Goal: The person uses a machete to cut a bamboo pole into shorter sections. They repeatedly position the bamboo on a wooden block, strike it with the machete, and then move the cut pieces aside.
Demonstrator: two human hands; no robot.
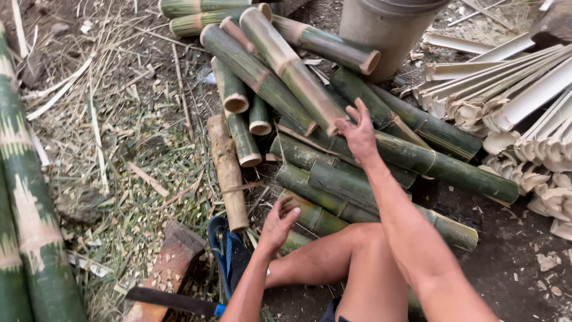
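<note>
The fingers [357, 110] of the right hand [359, 134] are spread apart and lie flat on the end of a long bamboo section [292, 68], touching it but not closed around it. This section lies slanted on top of the bamboo pile [333, 173], so its cut end comes nearest to the hand. The left hand [277, 225] is lower and closer to the body; its fingers are loosely curled, half apart, and touch a short green piece [313, 214] at the near edge of the pile, holding nothing firmly.

There is only the head view. The pile lies on bare ground in the middle, and I count about fifteen cut green sections in it, though some are hidden below others. One brownish dry section [228, 173] lies at the left edge of the pile. The sections are stacked crosswise, probably thrown down within reach of the sitting person, whose bare leg [333, 256] bends beside them.

At the right edge lies a heap of pale split bamboo strips [524, 101], too many to count. One grey bucket [390, 30] stands at the top. One wooden block [170, 268], one knife [173, 300] and one blue sandal [229, 253] are at the bottom left. Two thick bamboo poles [27, 209] run along the left edge.
</note>
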